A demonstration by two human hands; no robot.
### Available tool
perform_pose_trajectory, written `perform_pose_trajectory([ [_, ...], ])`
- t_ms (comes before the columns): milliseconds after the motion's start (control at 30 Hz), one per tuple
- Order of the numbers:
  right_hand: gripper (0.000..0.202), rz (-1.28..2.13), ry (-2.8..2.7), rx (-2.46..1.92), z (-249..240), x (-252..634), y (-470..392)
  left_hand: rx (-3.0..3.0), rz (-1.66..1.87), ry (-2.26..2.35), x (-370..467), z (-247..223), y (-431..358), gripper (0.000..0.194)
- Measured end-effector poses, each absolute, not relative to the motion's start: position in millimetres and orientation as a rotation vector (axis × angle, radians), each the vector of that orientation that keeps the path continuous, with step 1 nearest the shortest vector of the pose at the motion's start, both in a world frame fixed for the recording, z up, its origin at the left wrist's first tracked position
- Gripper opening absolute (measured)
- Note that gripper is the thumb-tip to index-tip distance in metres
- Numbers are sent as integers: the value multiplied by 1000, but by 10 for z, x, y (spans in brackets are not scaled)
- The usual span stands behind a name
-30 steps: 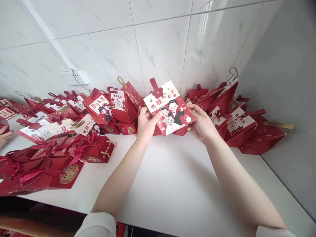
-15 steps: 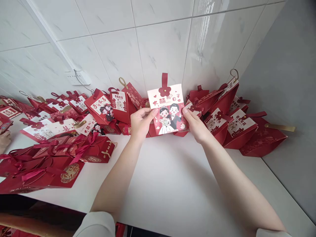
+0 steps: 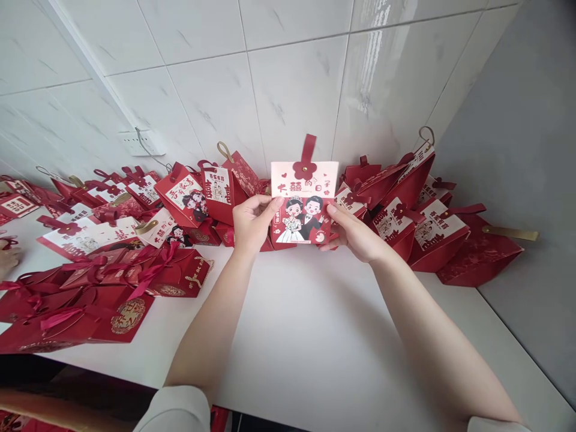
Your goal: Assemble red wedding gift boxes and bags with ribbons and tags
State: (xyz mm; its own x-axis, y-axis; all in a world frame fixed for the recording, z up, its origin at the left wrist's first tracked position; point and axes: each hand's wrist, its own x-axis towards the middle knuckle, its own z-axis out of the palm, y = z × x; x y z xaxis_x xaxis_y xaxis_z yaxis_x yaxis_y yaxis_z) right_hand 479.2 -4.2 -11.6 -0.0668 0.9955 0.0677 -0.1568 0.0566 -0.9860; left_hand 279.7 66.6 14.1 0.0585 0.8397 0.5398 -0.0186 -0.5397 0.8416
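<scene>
Between my hands is a red and white wedding favor box (image 3: 303, 201), held up over the far part of the table. Its front carries a cartoon bride and groom, and a red strap with a flower-shaped tab stands up from its top. My left hand (image 3: 252, 223) grips the box's left edge, thumb on the front. At the right edge, my right hand (image 3: 353, 233) holds it with the thumb on the front and fingers behind and below. Right behind the box, more favor boxes are partly hidden.
Red boxes with cream labels (image 3: 425, 231) lean to the right along the tiled wall (image 3: 297, 90). More red boxes (image 3: 216, 192) crowd the left, with ribbon-tied boxes (image 3: 112, 312) in front. Another person's hand (image 3: 9, 259) is at the far left. The white table (image 3: 288, 336) ends near me.
The box has tilted, its top leaning back and its strap now slanting right. My right hand's fingers have spread below its edge. The other person's hand at far left has shifted slightly.
</scene>
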Motion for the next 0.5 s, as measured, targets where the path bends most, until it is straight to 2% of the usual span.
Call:
perform_pose_trajectory([
  [167,51,1419,-972,-945,-118,4760,-11,2173,1658,778,2741,256,555,26],
  [333,44,1579,-815,-908,-149,4732,29,2184,1432,582,2772,290,430,46],
  [500,34,1652,-895,-939,-94,4697,-20,2333,1299,351,2771,286,437,63],
])
